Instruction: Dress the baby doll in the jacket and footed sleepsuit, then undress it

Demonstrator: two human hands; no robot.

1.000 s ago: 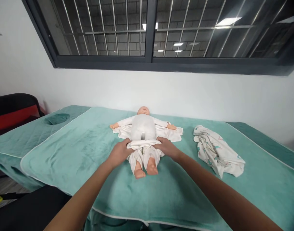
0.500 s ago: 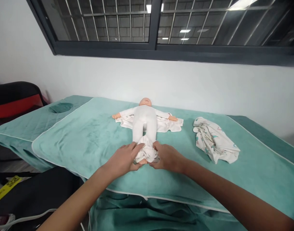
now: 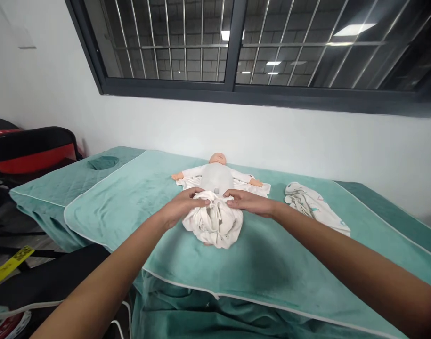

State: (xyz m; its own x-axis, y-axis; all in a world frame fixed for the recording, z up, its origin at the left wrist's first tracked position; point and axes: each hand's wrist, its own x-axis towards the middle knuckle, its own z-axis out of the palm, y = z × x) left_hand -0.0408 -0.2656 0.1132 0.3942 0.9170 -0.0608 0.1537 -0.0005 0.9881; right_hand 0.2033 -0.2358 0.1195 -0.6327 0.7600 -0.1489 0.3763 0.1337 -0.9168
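A baby doll point(image 3: 218, 180) in a white bodysuit lies on its back, arms spread, head toward the wall. White baby pants point(image 3: 215, 228) are bunched around its legs, the gathered opening facing up toward me. My left hand point(image 3: 183, 205) is closed on the left edge of that opening, thumb inside the fabric. On the opposite edge, my right hand point(image 3: 251, 202) pinches the cloth the same way. The doll's lower legs are hidden in the pants; only a bit of foot peeks out below. An opened white garment point(image 3: 262, 189) is spread under the doll's arms.
Crumpled white printed cloth point(image 3: 319, 207) lies to the right on the green-covered bed point(image 3: 123, 207). The bed has a face hole point(image 3: 104, 162) at its left end. A red and black chair point(image 3: 35, 153) and a black seat with a white cable stand left. A barred window is above.
Both hands have moved up the doll's legs toward its hips, drawing the pants' edge with them. The bunched pants have spread wider. My view has tilted up slightly.
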